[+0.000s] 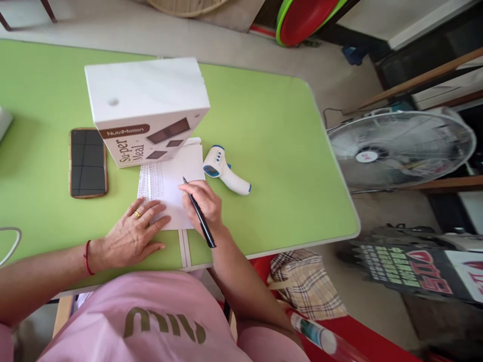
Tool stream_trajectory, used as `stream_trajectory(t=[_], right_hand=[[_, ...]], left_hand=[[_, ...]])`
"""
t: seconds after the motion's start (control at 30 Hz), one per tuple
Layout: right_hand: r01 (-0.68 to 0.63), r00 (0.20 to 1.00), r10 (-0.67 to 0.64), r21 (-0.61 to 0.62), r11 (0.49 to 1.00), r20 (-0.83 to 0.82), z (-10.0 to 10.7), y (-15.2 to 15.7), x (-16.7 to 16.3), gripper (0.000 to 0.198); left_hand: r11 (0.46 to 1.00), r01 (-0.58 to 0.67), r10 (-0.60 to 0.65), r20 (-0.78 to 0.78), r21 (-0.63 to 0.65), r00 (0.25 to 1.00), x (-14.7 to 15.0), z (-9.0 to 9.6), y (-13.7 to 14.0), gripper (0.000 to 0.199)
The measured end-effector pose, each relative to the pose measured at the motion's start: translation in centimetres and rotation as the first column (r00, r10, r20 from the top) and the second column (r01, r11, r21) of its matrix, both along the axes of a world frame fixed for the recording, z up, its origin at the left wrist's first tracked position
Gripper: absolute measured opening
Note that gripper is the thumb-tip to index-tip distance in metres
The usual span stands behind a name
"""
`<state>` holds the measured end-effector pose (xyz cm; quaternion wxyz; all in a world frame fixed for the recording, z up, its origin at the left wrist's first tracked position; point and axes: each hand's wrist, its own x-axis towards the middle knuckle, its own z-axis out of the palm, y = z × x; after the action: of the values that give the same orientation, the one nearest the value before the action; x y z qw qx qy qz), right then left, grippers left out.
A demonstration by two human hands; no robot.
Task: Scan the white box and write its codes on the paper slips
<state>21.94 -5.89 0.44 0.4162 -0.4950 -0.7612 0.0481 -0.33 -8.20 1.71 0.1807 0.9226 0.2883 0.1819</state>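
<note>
While the left hand (130, 234) lies flat, pinning thin, floppy paper (171, 183), the right hand (204, 203) pinches a light, rigid pen (199, 213) near its tip.

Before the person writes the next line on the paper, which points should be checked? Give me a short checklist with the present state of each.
1. Pen gripped in right hand: ok.
2. Pen tip on the paper: ok.
3. Left hand flat on the paper's lower left corner, holding it: ok.
4. Free blank area beside the printed column: ok.
5. White box covers the paper's top edge: not ok.
6. Infrared thermometer touching the paper's right edge: cannot tell.
</note>
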Motion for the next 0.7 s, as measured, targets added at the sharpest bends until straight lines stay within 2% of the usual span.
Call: stream_trajectory(t=[0.07,0.13,0.2,0.27,0.33,0.43,0.53,0.7], right_hand=[[0.000,0.984,-0.005,0.027,1.000,0.177,-0.2,0.3,1.0,0.028],[0.014,0.942,-0.014,0.003,1.000,0.336,-0.5,0.4,1.9,0.037],[0.035,0.898,-0.006,-0.059,0.998,0.439,-0.9,0.5,2.7,0.043],[0.049,0.872,0.015,-0.118,0.992,0.489,-1.2,0.5,3.3,0.047],[0.037,0.868,0.037,-0.139,0.990,0.495,-1.1,0.7,3.7,0.050],[0.018,0.925,0.022,-0.101,0.995,0.379,-0.1,1.7,3.6,0.051],[0.036,0.979,-0.016,-0.097,0.995,0.201,0.9,3.9,2.8,0.046],[-0.015,0.999,0.023,-0.262,0.965,0.030,0.4,8.0,0.2,0.054]], left_hand=[[0.989,-0.137,0.147,0.212,-0.057,0.966,-0.3,0.2,0.5,0.035],[0.944,-0.315,0.328,0.407,-0.101,0.852,-0.6,0.2,1.3,0.028],[0.883,-0.449,0.446,0.534,-0.134,0.718,-1.0,0.0,2.2,0.029],[0.836,-0.502,0.526,0.579,-0.220,0.623,-1.2,-0.4,2.9,0.039],[0.814,-0.481,0.575,0.571,-0.325,0.587,-1.3,-1.1,3.4,0.053],[0.825,-0.408,0.565,0.547,-0.391,0.618,-1.6,-2.2,4.1,0.070],[0.856,-0.404,0.517,0.520,-0.323,0.680,-2.0,-3.0,5.1,0.075],[0.920,-0.357,0.391,0.440,-0.160,0.809,-2.3,-2.7,6.3,0.080]])
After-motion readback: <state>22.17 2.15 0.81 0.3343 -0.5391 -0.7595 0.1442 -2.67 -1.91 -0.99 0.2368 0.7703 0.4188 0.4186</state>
